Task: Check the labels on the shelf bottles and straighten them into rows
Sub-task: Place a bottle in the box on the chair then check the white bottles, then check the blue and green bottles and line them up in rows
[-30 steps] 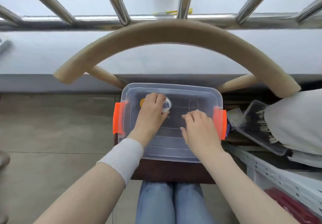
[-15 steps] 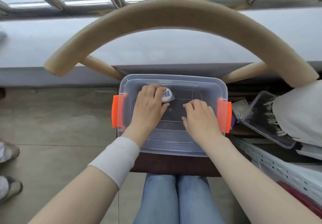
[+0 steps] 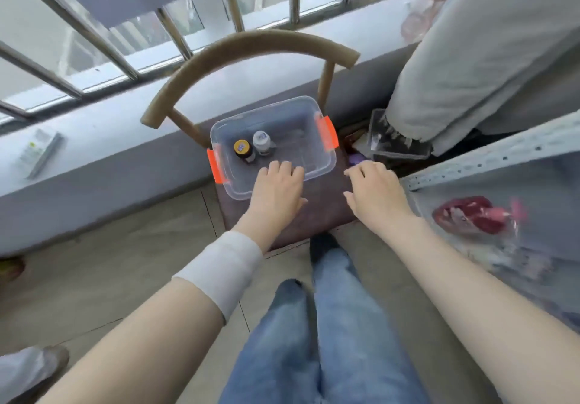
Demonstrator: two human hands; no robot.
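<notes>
A clear plastic storage box with orange clip handles [image 3: 314, 133] sits on the dark brown cushioned seat of a chair [image 3: 317, 209] with a curved tan backrest [image 3: 238, 48]. Inside the box, toward its left end, 2 small bottles stand upright and just beside each other: a dark bottle with a yellow cap [image 3: 242, 150] and a white bottle with a white cap [image 3: 261, 141]. The rest of the box looks bare.

The left hand [image 3: 276, 188] hovers over the box's near rim, fingers spread and loose, grasping nothing. The right hand [image 3: 375, 191] is off the box's right end, above the seat, also spread and empty. A white band [image 3: 224, 270] wraps the left forearm.

Right of the box runs a grey perforated metal shelf [image 3: 489, 158] with a blurred red packet [image 3: 470, 218] on it. Behind the box runs a pale window ledge [image 3: 110, 127].
</notes>
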